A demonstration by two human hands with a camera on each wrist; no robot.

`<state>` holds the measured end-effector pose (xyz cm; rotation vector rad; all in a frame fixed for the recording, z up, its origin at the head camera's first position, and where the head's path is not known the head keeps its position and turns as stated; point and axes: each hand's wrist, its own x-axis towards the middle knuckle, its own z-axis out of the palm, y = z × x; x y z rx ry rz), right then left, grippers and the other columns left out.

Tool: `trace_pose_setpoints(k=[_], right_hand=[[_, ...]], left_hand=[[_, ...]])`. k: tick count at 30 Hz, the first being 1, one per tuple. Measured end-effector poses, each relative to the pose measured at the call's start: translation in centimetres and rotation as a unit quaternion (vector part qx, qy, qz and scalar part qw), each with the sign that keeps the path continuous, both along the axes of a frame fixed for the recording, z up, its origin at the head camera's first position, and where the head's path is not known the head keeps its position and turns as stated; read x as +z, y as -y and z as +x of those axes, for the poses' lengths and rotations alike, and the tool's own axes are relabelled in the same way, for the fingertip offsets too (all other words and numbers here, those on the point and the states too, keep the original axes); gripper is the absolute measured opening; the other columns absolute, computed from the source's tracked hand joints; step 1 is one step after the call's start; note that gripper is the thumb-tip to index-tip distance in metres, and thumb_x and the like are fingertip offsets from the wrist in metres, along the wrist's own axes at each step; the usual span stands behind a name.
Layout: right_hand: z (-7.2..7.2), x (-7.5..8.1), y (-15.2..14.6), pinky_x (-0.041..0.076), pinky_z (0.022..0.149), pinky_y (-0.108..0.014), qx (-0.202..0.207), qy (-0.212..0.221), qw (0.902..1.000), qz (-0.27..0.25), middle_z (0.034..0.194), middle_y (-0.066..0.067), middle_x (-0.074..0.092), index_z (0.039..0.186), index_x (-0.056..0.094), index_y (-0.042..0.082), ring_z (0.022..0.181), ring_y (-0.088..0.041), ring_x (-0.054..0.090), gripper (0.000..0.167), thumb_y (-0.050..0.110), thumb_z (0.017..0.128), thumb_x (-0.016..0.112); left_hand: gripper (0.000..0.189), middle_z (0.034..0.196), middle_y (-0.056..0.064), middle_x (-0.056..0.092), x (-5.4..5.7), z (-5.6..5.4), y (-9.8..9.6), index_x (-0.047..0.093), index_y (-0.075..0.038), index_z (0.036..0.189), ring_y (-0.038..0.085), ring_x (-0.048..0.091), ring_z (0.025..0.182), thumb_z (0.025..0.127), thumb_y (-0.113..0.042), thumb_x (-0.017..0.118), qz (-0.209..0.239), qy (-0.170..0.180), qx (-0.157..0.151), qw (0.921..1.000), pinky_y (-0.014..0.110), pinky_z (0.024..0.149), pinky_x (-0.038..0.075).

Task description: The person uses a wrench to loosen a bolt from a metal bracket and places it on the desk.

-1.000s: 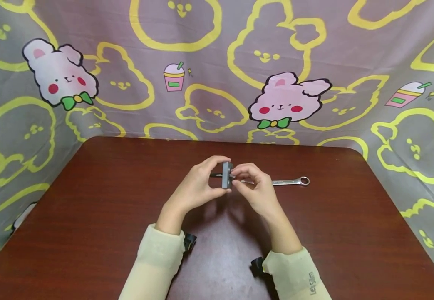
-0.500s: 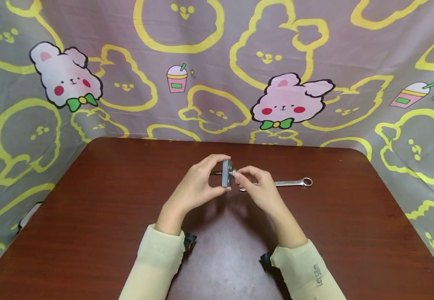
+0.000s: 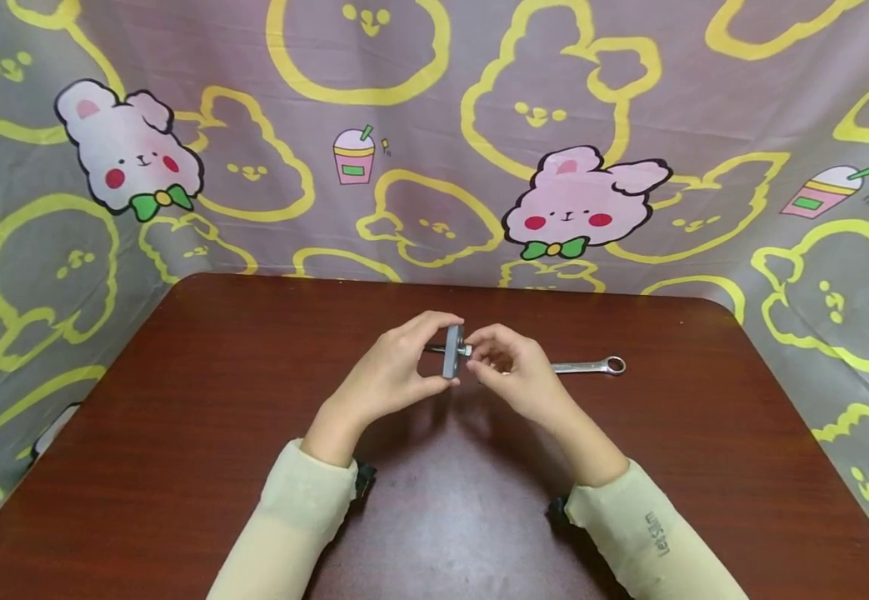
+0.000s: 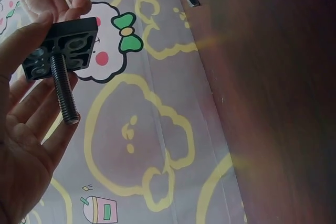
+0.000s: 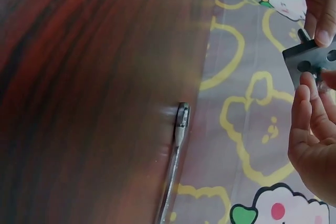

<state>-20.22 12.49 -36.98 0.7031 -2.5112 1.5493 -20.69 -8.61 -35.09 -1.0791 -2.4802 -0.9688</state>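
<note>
Left hand (image 3: 389, 371): grips the grey plate (image 3: 451, 353) between thumb and fingers.
Bolt (image 4: 64, 90): through the plate, above the table (image 3: 179, 417).
Right hand (image 3: 518, 372): fingers bent near its silver end (image 3: 466, 351); if pinching, I cannot tell.
Wrench (image 3: 590, 367): on the table, partly behind this hand.

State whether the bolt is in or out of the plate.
In: the threaded bolt juts from the ribbed face of the plate.
</note>
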Motion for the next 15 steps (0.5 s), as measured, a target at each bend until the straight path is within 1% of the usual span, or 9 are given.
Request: trace_pose_setpoints(k=[3, 7, 13, 15], right_hand=[[-0.11, 0.01, 0.05, 0.052, 0.068, -0.024, 0.006, -0.005, 1.0000, 0.001, 0.085, -0.010, 0.068, 0.105, 0.063, 0.004, 0.076, -0.014, 0.061, 0.024, -0.006, 0.085, 0.068], [-0.11, 0.13, 0.03, 0.052, 0.068, -0.023, 0.013, -0.005, 0.9998, -0.011, 0.090, -0.011, 0.068, 0.104, 0.064, 0.005, 0.078, -0.014, 0.061, 0.024, -0.008, 0.084, 0.067], [-0.31, -0.08, -0.27, 0.054, 0.073, -0.022, 0.036, -0.024, 0.9985, -0.034, 0.101, -0.012, 0.065, 0.100, 0.066, 0.002, 0.086, -0.011, 0.062, 0.019, -0.007, 0.084, 0.071], [-0.38, -0.08, -0.46, 0.056, 0.073, -0.023, 0.040, -0.026, 0.9983, -0.035, 0.100, -0.012, 0.066, 0.101, 0.066, 0.002, 0.086, -0.010, 0.063, 0.020, -0.006, 0.084, 0.072]], left_hand=[[0.068, 0.123, 0.003, 0.062, 0.05, -0.05, -0.05, 0.054, -0.007, 0.131, 0.017, 0.065, 0.107, 0.073, -0.012, 0.087, -0.013, -0.001, 0.005, 0.9999, 0.032, 0.094, 0.056], [0.068, 0.123, 0.003, 0.062, 0.25, -0.06, -0.15, 0.054, -0.008, 0.131, 0.014, 0.064, 0.106, 0.073, -0.012, 0.087, -0.023, -0.002, 0.009, 0.9997, 0.031, 0.093, 0.056], [0.067, 0.123, 0.002, 0.062, 0.26, -0.08, -0.33, 0.054, -0.009, 0.132, 0.014, 0.065, 0.105, 0.073, -0.013, 0.087, -0.036, 0.006, 0.016, 0.9992, 0.030, 0.092, 0.057], [0.067, 0.123, 0.002, 0.062, 0.24, -0.07, -0.44, 0.054, -0.008, 0.131, 0.014, 0.065, 0.105, 0.073, -0.013, 0.087, -0.037, 0.007, 0.015, 0.9992, 0.030, 0.092, 0.057]])
